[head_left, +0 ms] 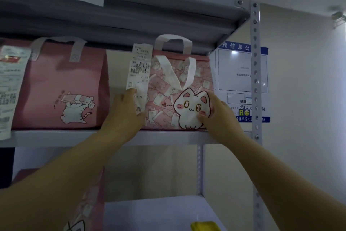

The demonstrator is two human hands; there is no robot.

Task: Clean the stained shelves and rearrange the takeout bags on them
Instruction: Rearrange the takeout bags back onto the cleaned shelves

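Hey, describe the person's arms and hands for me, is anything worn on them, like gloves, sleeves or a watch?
Both forearms are bare right to the edges of the frame, with no sleeve in view. The left hand and the right hand have no gloves, and no watch, bracelet or ring shows on the sides facing the camera. The light is dim.

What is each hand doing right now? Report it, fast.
Left hand: open, straight fingers pressing the left side of the pink cat-print fabric takeout bag.
Right hand: gripping the same bag's right edge.
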